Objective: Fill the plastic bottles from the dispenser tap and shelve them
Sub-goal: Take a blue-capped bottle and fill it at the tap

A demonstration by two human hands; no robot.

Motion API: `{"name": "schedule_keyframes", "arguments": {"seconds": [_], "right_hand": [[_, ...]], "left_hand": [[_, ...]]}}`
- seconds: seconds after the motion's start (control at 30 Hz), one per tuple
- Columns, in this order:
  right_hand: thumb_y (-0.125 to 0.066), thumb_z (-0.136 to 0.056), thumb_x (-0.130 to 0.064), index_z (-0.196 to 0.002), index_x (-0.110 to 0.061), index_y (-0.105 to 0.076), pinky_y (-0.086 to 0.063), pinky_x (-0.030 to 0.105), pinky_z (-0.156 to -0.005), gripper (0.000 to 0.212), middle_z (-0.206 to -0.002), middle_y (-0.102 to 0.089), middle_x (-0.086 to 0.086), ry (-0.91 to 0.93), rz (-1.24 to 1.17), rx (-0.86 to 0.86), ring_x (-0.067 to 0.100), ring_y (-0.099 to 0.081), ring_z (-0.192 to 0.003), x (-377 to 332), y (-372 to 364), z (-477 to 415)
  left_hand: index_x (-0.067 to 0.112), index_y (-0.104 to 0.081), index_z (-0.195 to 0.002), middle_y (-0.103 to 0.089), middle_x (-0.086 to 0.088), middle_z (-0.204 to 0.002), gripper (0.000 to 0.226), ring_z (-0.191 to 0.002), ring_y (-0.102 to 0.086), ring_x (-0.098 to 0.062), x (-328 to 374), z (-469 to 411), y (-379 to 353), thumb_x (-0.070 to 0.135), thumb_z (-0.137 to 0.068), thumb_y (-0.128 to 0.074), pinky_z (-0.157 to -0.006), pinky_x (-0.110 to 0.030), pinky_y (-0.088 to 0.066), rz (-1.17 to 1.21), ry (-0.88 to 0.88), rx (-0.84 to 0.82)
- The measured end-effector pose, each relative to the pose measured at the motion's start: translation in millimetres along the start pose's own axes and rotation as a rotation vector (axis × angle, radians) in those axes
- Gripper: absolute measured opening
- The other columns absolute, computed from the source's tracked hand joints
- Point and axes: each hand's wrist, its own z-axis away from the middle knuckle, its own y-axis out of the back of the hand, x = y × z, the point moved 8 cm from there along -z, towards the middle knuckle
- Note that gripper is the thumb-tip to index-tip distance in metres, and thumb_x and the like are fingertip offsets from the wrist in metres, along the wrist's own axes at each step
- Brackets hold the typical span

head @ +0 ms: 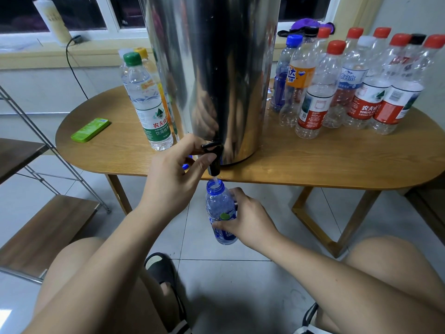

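Your left hand (177, 172) fingers curl round tap (213, 155) at frame centre, holding it open. Your right hand (243, 220) fingers wrap blue bottle (220, 213) just below spout, mouth under stream to catch water. Empties wait upper right on surface (289, 165).

Left hand (173, 175) on tap (215, 165), right hand (248, 219) around blue bottle (219, 207) beneath.

Uncapped blue bottle (220, 210) upright under black tap (213, 160), water streaming in.
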Motion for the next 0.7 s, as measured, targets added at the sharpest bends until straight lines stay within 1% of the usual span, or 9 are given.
{"name": "schedule_keyframes", "arguments": {"seconds": [0.3, 0.5, 0.7], "right_hand": [[-0.096, -0.07, -0.055, -0.13, -0.034, -0.053, -0.063, 0.04, -0.09, 0.076, -0.126, -0.072, -0.013, 0.0, 0.005, -0.009, 0.015, -0.071, -0.108, 0.4, -0.8, -0.2], [-0.096, -0.071, -0.054, -0.13, -0.032, -0.053, -0.063, 0.04, -0.091, 0.077, -0.127, -0.072, -0.011, -0.002, 0.003, -0.012, 0.016, -0.07, -0.109, 0.3, -0.9, -0.3], [-0.096, -0.069, -0.055, -0.128, -0.033, -0.053, -0.063, 0.041, -0.089, 0.076, -0.124, -0.073, -0.012, -0.002, 0.006, -0.008, 0.015, -0.071, -0.107, 1.0, -1.8, -0.4]], "left_hand": [[0.016, -0.073, -0.12, -0.076, 0.009, -0.105, 0.014, -0.098, -0.069, -0.017, 1.4, 0.3, 0.5, 0.018, -0.106, -0.072, -0.081, -0.043, -0.055, 0.001, -0.005, 0.006], [0.016, -0.073, -0.121, -0.076, 0.007, -0.106, 0.015, -0.1, -0.069, -0.017, 1.7, 0.1, 0.1, 0.018, -0.106, -0.072, -0.081, -0.046, -0.056, -0.002, -0.012, 0.001], [0.015, -0.073, -0.121, -0.077, 0.007, -0.107, 0.016, -0.1, -0.07, -0.019, 0.3, 0.1, 0.3, 0.02, -0.106, -0.071, -0.081, -0.047, -0.056, -0.002, -0.002, -0.002]]}}
